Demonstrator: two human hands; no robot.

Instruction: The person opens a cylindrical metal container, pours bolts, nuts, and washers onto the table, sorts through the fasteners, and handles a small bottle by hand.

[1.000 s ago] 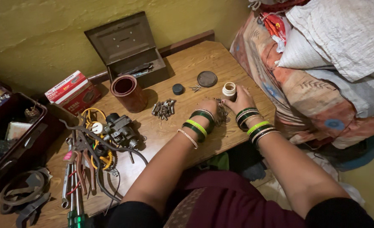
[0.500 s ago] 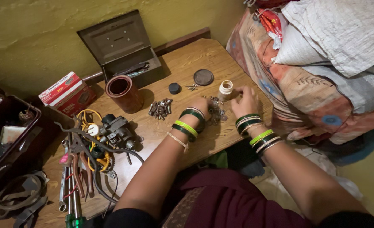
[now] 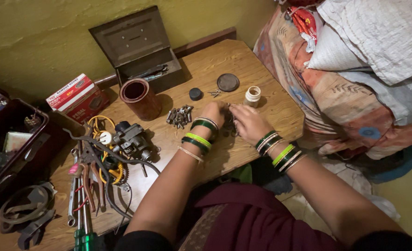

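A bare, grainy wooden worktop [image 3: 271,109] is sitting against a yellow plastered wall, with a heap of patterned orange cloth and pale woven sacks [image 3: 354,56] crowding its right edge. Along the back, a dull grey metal box with its hinged lid standing open [image 3: 138,49] is holding a few tools, and beside it a red and white cardboard carton [image 3: 75,97] and a brown cylindrical cup [image 3: 141,98] are standing. To the left, a dark cast-metal motor part [image 3: 130,141] is lying tangled in yellow and black cable, with pliers and spanners spread below it.

Near the middle, the person's left hand [image 3: 213,113] and right hand [image 3: 246,122], both wrists stacked with green, black and gold bangles, are meeting over a small pile of dull metal screws and fittings [image 3: 229,126], which is lying on the worktop directly under and between them. The fingers of both hands are curling down into this pile; whether they are pinching a piece cannot be told. It looks like a sorting step, and the next move seems to call for a fine pinch on one small, slippery piece.

Just beyond the hands a small cream plastic bottle with no cap [image 3: 252,95] is standing upright, then a round grey metal lid [image 3: 227,82], a small black cap [image 3: 195,94] and a second cluster of short bolts [image 3: 179,115]
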